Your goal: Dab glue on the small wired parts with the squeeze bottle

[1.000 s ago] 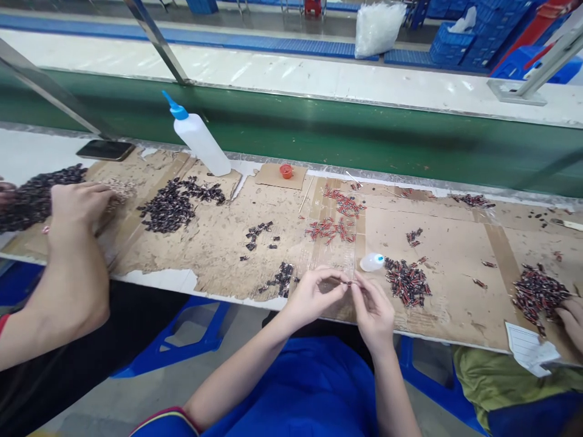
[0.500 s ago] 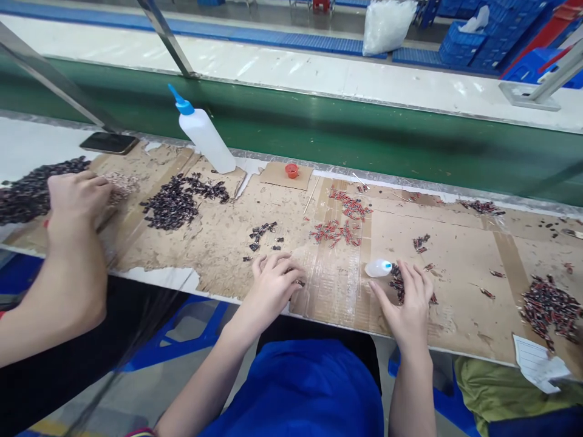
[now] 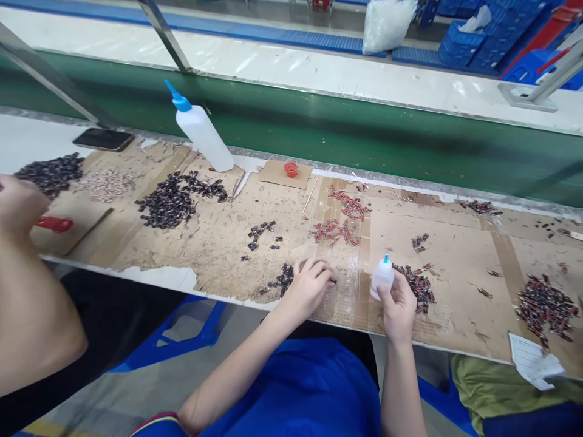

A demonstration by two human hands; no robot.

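My right hand (image 3: 398, 308) grips a small translucent squeeze bottle (image 3: 381, 277) with a blue tip pointing up. Beside it lies a pile of small black-and-red parts (image 3: 422, 290). My left hand (image 3: 310, 285) is closed over the cardboard, with a small dark part (image 3: 334, 281) showing at its fingertips; its exact kind is too small to tell. Just left of that hand is a small heap of black parts (image 3: 286, 278). Ahead of both hands lie loose red parts with thin metal ends (image 3: 336, 232).
A large white bottle (image 3: 206, 139) with a blue nozzle leans at the back. Near it are a red cap (image 3: 291, 170), a thin stick (image 3: 311, 194) and a black pile (image 3: 167, 203). At the left, a co-worker's arm (image 3: 31, 291) reaches over the table. A phone (image 3: 104, 139) lies behind.
My right hand has taken hold of the small bottle, which went from lying to upright. My left hand moved right, uncovering the black heap. The co-worker's hand moved left.
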